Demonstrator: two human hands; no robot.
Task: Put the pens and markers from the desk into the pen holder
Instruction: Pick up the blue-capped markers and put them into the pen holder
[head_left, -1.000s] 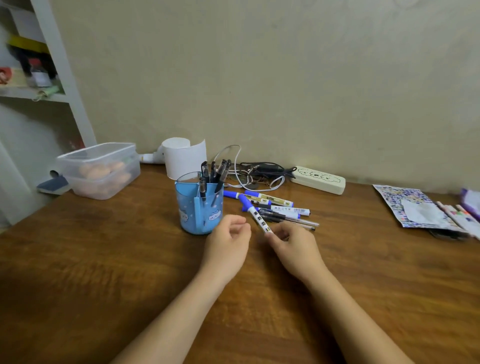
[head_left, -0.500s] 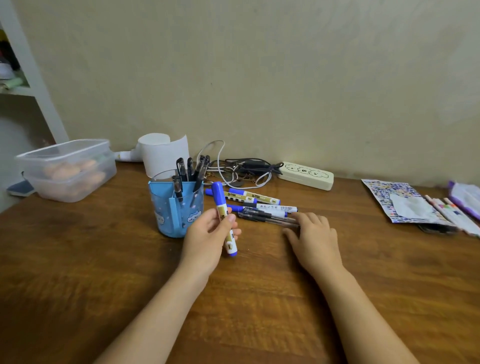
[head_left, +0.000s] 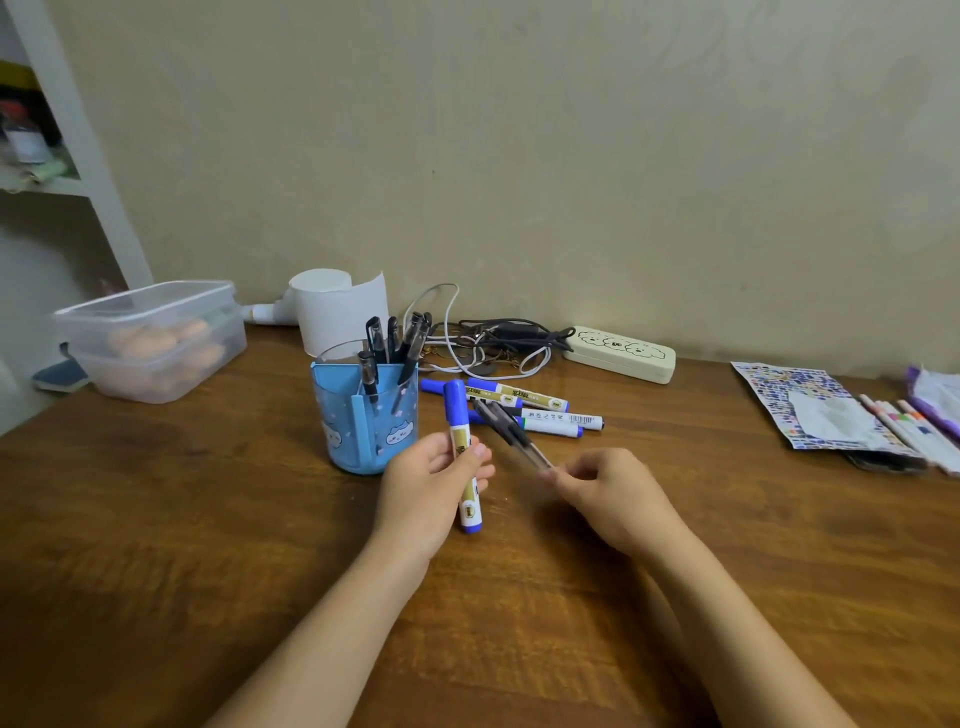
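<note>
Nearest, the left hand (head_left: 431, 483) grips a blue-capped marker (head_left: 461, 447) around its middle, cap up, nearly upright. At its 3 o'clock, the right hand (head_left: 608, 483) pinches the near end of what looks like a clear pen or two (head_left: 511, 434), blurred, angled toward 11 o'clock. The blue pen holder (head_left: 363, 421) stands just beyond the left hand at 11 o'clock, already holding dark pens. To finish well, lift the marker above the rim, tip it vertical, and lower it into a free gap. Three more markers (head_left: 524, 408) lie on the bench (head_left: 675, 519) farther out.
</note>
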